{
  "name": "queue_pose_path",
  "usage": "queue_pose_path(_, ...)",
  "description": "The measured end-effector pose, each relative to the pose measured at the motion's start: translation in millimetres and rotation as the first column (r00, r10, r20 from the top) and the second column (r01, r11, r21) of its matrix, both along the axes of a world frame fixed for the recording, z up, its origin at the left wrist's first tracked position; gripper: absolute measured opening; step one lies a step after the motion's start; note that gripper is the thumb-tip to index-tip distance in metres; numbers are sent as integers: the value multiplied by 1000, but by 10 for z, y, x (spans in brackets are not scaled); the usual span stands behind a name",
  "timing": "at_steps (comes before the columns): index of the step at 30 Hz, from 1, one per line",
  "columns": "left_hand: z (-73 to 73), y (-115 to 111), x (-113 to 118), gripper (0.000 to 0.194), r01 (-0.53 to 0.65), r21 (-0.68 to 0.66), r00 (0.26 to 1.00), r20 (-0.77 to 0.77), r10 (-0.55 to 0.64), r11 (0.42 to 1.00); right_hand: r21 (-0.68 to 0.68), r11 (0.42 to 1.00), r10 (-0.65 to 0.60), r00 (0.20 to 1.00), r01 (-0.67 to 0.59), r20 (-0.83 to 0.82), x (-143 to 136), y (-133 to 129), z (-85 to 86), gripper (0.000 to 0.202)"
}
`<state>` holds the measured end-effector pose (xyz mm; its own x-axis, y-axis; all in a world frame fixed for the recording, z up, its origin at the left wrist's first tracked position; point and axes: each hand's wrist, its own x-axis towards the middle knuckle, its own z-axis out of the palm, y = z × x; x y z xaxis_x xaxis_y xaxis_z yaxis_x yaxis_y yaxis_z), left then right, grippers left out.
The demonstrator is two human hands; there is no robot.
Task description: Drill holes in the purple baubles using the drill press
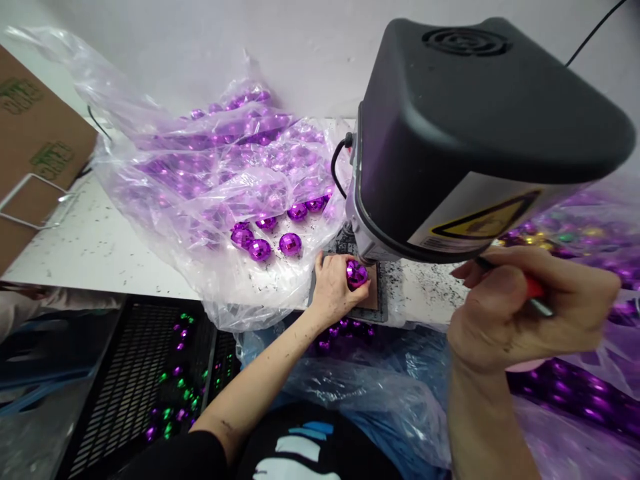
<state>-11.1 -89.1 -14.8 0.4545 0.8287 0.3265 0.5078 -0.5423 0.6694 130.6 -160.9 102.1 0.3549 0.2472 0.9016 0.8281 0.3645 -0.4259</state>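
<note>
My left hand (336, 285) holds a shiny purple faceted ball (357, 274) between thumb and fingers, over the brown plate at the base of a black machine (480, 127). At the right, my right hand (525, 313) is closed around a red and metal handle (535, 288) beside the machine's housing. Several loose purple balls (290, 244) lie to the left of my left hand, at the mouth of a clear plastic bag (225, 293) filled with more of them.
A cardboard box (35, 133) stands at the far left. Black crates (120, 380) with purple and green balls sit below the white table (125, 247). Plastic film and purple balls lie at the right. Dark flecks dot the tabletop.
</note>
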Motion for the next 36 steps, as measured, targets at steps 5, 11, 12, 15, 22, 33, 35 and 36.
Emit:
queue_pose_path(5, -6, -4, 1, 36, 7, 9, 1000, 7, -7, 1000, -16, 999, 38, 997, -37, 64, -9, -9, -101, 7)
queue_pose_path(11, 1, -4, -5, 36, 7, -1, 1000, -18, -7, 1000, 7, 1000, 8, 994, -9, 109, -51, -13, -186, 10)
queue_pose_path(12, -1, -5, -5, 36, 5, 1, 1000, -19, -5, 1000, 3, 1000, 7, 995, -7, 100, -62, -15, -198, 8)
queue_pose_path(15, -10, -7, -4, 35, -1, 7, 1000, -26, 1, 1000, -10, 1000, -10, 999, 11, 30, -107, -10, -249, 8)
queue_pose_path(22, -28, -17, -2, 36, -15, 39, 999, -42, 16, 999, 92, 995, 43, 995, -35, -86, -190, 74, -374, 12)
queue_pose_path(33, -40, -19, -3, 37, -23, 61, 999, -27, 25, 998, -4, 1000, 15, 999, -16, -29, -99, 60, -683, 14)
queue_pose_path(35, -44, -19, -4, 37, -22, 55, 1000, -19, 23, 998, 22, 999, 29, 1000, -28, -9, -69, 40, -550, 23)
queue_pose_path(36, -51, -16, -3, 37, -20, 53, 1000, -13, 21, 998, 35, 999, 27, 1000, -27, -2, -50, 43, -439, 26)
